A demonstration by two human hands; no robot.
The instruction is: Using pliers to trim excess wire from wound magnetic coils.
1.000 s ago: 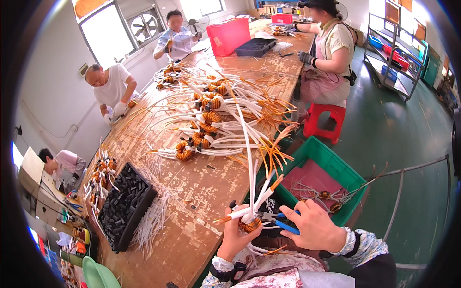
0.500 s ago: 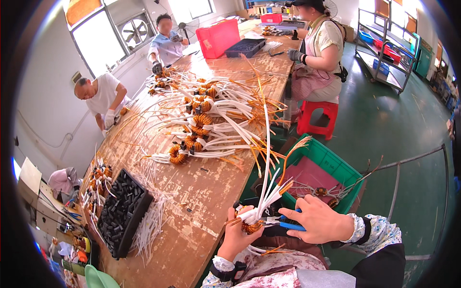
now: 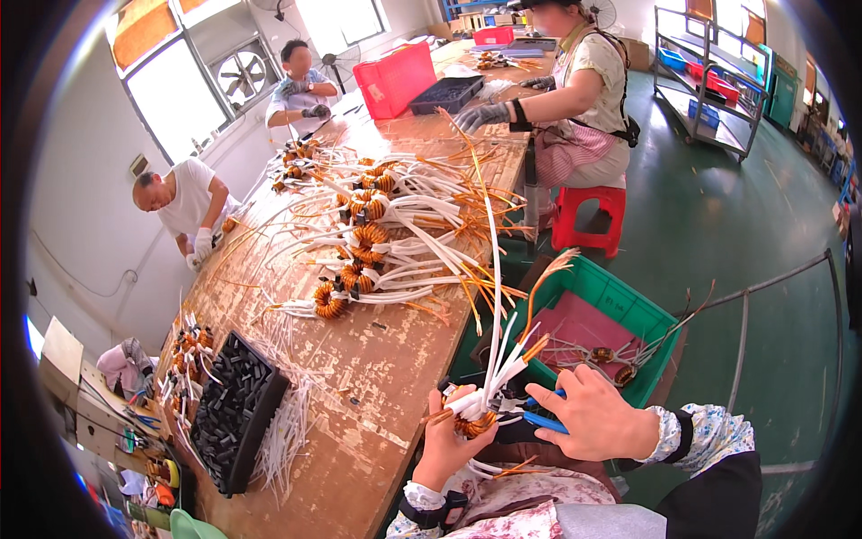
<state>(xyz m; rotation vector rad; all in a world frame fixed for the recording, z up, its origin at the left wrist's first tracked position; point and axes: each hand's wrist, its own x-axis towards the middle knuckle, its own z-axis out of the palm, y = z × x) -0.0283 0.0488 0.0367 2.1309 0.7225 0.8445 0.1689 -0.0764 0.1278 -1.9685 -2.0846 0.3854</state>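
A ring-shaped coil (image 3: 476,424) of orange copper wire sits in my left hand (image 3: 440,455), whose fingers are closed round it. White-sleeved leads (image 3: 499,382) with bare orange ends rise from the coil, one of them long and reaching far up over the table. My right hand (image 3: 600,415) is closed on blue-handled pliers (image 3: 544,422), pointing left at the coil's right side. Whether the jaws touch the coil or a lead is too small to tell. Just behind my right hand, a green crate (image 3: 663,316) holds a few similar coils on a reddish sheet.
On the worn wooden table (image 3: 359,431) lie a row of wired coils (image 3: 368,241), a black tray (image 3: 268,415) of small black pieces and loose white strips (image 3: 292,431). Co-workers sit along both sides. A red stool (image 3: 590,216) and metal rail (image 3: 741,359) stand to the right.
The co-worker at the far right has stretched a gloved hand over the table, and the one at the back has shifted their arms. My hands keep nearly the same hold; the view has tilted slightly.
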